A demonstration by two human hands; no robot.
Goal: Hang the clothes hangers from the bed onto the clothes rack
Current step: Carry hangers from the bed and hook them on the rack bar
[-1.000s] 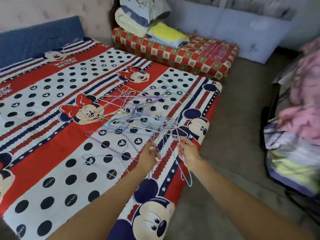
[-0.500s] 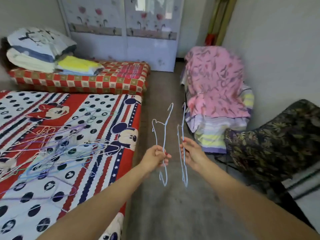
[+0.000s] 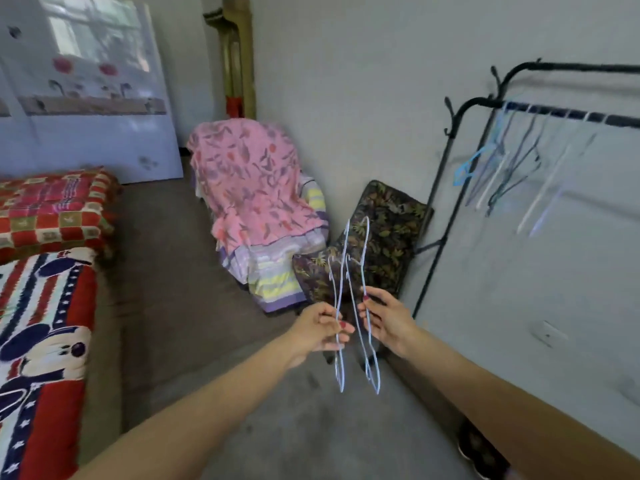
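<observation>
Two pale-blue wire hangers – upright, side-by-side

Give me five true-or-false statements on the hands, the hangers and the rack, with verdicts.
1. Each hand holds a wire hanger. True: the left hand grips the left hanger, the right hand the right hanger.
2. The clothes rack is bare. False: several hangers already hang on it.
3. The rack stands to the person's right. True.
4. The pink floral cloth lies flat on the bed. False: it drapes a pile by the wall.
5. Both held hangers are hooked on the rack. False: both are in the hands, short of it.
</observation>
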